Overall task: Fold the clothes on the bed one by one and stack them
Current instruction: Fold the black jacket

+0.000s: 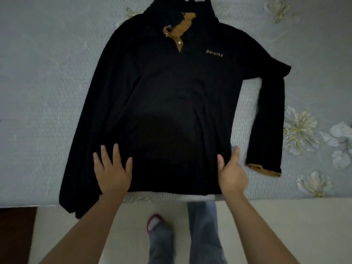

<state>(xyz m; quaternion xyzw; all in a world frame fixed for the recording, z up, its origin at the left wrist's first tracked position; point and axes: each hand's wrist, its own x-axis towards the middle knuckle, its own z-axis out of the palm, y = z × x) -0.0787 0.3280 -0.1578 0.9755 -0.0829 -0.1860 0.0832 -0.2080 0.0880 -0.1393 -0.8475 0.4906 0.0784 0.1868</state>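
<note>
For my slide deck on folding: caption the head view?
Both hands, left hand and right hand, smooth a black pullover spread on the bed.

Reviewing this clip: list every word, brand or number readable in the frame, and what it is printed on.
"Barsley": tan lettering on the chest of the black sweater spread on the bed; slightly blurred, so the spelling is uncertain.
No other text, label or number shows.

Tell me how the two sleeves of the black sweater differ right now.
The right sleeve lies spread away from the body on the bedspread, bent at the elbow, tan cuff lining showing. The left sleeve runs straight against the body, and its end hangs over the bed edge, cuff hidden. Both belong to the black sweater and lie unfolded.
</note>
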